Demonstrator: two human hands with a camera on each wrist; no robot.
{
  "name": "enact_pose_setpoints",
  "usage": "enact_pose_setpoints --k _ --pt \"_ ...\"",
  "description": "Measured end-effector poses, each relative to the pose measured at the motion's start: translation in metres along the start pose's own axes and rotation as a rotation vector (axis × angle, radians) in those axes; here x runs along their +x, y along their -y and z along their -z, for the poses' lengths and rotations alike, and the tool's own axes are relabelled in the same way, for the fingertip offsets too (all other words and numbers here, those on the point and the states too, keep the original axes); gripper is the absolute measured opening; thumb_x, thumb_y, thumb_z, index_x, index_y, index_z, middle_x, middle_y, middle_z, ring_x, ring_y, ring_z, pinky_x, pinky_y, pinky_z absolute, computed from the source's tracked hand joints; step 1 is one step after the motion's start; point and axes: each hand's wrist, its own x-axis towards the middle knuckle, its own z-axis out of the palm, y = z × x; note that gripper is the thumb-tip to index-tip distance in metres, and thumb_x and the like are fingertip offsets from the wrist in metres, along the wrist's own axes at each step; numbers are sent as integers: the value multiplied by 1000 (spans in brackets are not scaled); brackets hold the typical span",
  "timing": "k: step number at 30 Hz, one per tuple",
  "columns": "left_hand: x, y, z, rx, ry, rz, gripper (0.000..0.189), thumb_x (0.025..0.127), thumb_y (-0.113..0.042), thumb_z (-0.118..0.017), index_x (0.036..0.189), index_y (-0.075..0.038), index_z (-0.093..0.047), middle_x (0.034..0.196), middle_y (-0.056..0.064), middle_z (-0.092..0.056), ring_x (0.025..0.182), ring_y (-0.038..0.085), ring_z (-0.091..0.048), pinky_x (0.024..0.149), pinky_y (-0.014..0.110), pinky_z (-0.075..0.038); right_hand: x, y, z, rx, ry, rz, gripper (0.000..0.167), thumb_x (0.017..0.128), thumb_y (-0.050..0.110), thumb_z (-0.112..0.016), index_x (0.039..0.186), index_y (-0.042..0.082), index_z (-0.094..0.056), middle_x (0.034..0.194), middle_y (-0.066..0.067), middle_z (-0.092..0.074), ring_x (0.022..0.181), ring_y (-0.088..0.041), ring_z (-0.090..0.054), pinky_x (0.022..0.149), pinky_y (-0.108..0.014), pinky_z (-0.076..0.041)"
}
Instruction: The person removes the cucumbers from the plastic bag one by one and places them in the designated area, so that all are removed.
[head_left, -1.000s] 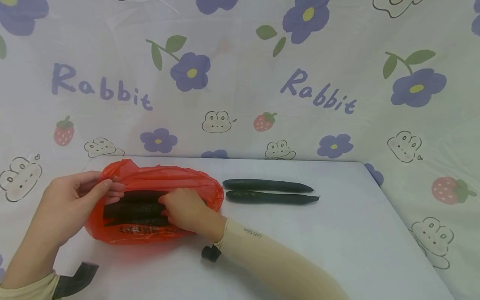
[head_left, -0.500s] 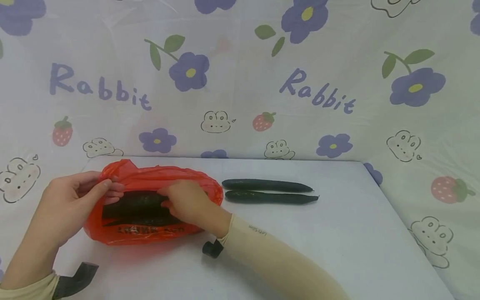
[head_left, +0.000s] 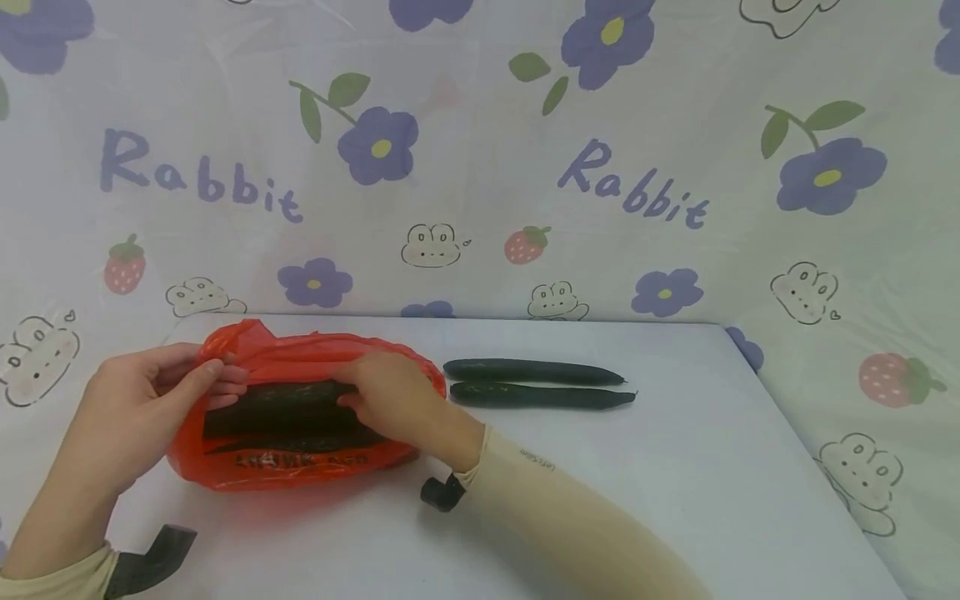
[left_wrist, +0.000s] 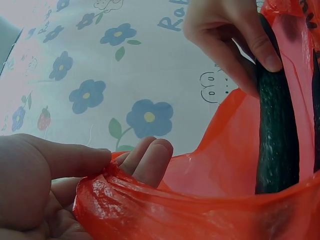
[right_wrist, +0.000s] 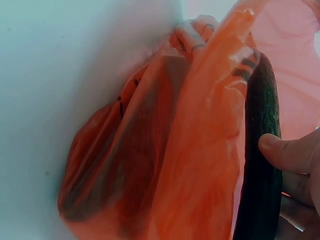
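Observation:
A red plastic bag (head_left: 225, 477) lies at the left of the table with its mouth open. My left hand (head_left: 138, 408) pinches the rim at the bag's left end, thumb against fingers. In the mouth my right hand (head_left: 397, 400) grips a dark green cucumber (head_left: 281, 408) between thumb and fingers. The left wrist view shows this cucumber (left_wrist: 277, 130) slanting up, its lower end behind the red rim. Seen from the right wrist, the thumb (right_wrist: 285, 150) presses along its side. Another dark cucumber (head_left: 292, 443) shows below it inside the bag, partly covered.
Two cucumbers, a rear one (head_left: 532, 371) and a front one (head_left: 543, 396), lie side by side just right of the bag. The white table (head_left: 675, 483) ends at the back against a printed cloth (head_left: 480, 167).
My right hand has shifted right and slightly up, and the cucumber in its grip now covers more of the bag's mouth. The left hand keeps its hold on the rim.

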Motion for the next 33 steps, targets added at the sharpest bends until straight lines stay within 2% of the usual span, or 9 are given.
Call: enact_pose_setpoints --k 5,14,25,33 --pt "0 -1 0 4 2 6 38 113 -24 -63 136 6 -69 113 16 -80 90 4 -78 83 5 -50 -7 -6 6 20 14 -20 39 100 21 -81 138 27 -74 122 14 -75 118 -8 -66 106 -29 -54" --pt "1 1 1 15 2 -3 40 113 -27 -63 136 4 -69 113 16 -80 91 6 -79 84 6 -49 -28 -19 17 120 -37 -68 44 101 18 -80 144 20 -72 126 7 -76 116 -13 -69 106 -29 -54" --pt "0 3 2 21 0 0 39 112 -29 -64 134 3 -71 111 14 -80 91 7 -79 84 5 -49 -40 -29 23 118 -47 -94 42 100 18 -81 141 14 -74 125 2 -78 114 -17 -71 106 -33 -55" --pt "0 4 6 27 9 -14 37 113 -28 -63 132 2 -72 109 12 -81 91 5 -78 84 4 -48 -53 -37 23 142 -70 -89 43 100 17 -82 142 15 -74 119 3 -78 105 -16 -70 100 -32 -58"
